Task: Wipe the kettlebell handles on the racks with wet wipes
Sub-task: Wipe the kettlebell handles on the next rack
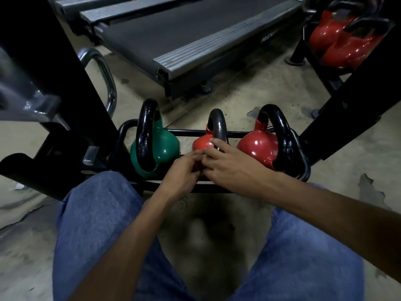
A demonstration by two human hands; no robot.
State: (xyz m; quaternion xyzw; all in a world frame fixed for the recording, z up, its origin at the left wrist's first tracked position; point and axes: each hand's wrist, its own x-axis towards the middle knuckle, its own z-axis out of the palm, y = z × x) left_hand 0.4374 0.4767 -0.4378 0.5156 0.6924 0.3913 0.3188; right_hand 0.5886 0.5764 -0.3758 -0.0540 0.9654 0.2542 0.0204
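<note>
Three kettlebells stand in a low black rack: a green one, a small red one and a larger red one, all with black handles. My right hand lies over the near foot of the small red kettlebell's handle, its forefinger touching the handle. My left hand meets it from the left with curled fingers, fingertips against the right hand's. No wet wipe shows; whatever is between the fingers is hidden.
I crouch with both knees in blue jeans close to the rack. A treadmill lies behind the rack. Black rack uprights rise at left and right. More red kettlebells sit on an upper shelf at the right.
</note>
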